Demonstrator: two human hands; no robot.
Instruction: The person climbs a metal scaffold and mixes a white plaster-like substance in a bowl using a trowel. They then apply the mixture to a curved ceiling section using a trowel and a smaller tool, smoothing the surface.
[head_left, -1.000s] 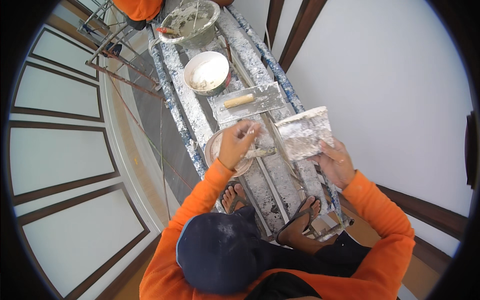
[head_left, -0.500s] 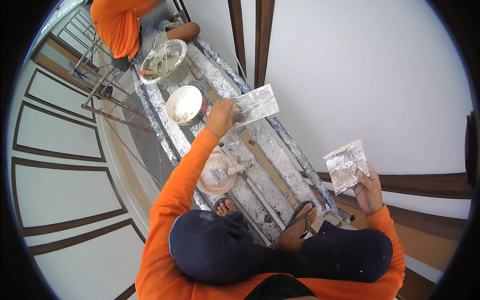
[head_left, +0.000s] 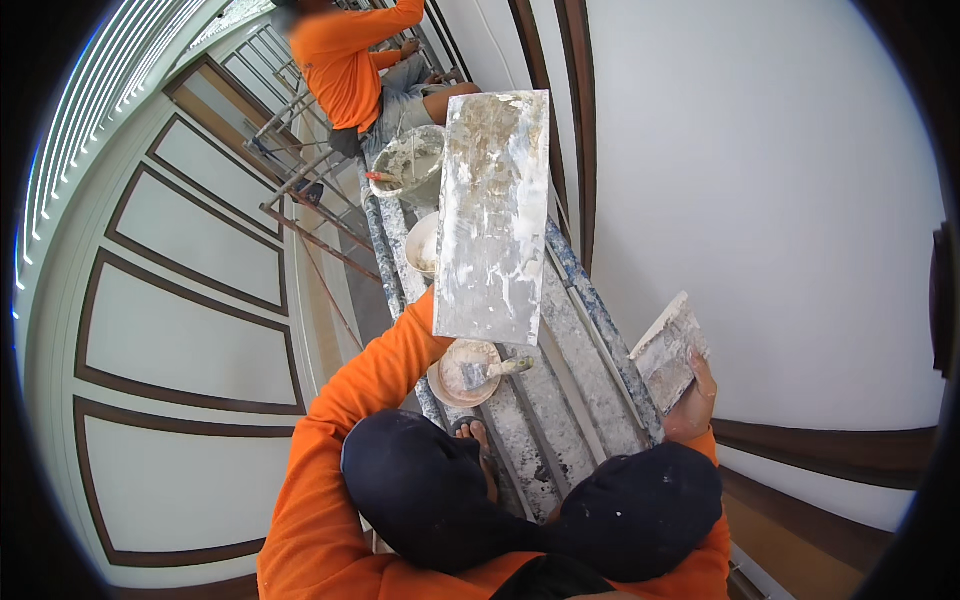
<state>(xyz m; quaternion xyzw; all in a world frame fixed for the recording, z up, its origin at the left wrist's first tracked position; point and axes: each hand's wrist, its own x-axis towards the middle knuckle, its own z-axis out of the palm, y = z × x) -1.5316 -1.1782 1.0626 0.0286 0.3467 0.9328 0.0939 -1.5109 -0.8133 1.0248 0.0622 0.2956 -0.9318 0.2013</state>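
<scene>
A long rectangular plastering trowel (head_left: 492, 220), its metal blade streaked white and brown, stands raised in front of me. My left arm (head_left: 385, 350) reaches up behind it, and the blade hides my left hand, closed on its grip. At the right, my right hand (head_left: 692, 402) grips a squarish flat scraper (head_left: 670, 350) smeared with white putty, beside the wall. Below the trowel, a shallow bowl (head_left: 440, 388) of pale pinkish paste holds a flat-headed tool (head_left: 512, 366) with a stubby handle; brush or putty knife, I cannot tell.
I sit over a splattered scaffold platform (head_left: 590, 370) edged by a blue tube. A white tub (head_left: 420, 245) and a larger bucket (head_left: 405, 165) stand farther along it. Beyond, a person in orange (head_left: 340, 65) sits. The smooth white wall (head_left: 760, 200) runs along the right.
My view has shifted. The trowel has come up closer, its blade turned to face me and covering my left hand. The scraper has tilted and moved left in view with my right hand.
</scene>
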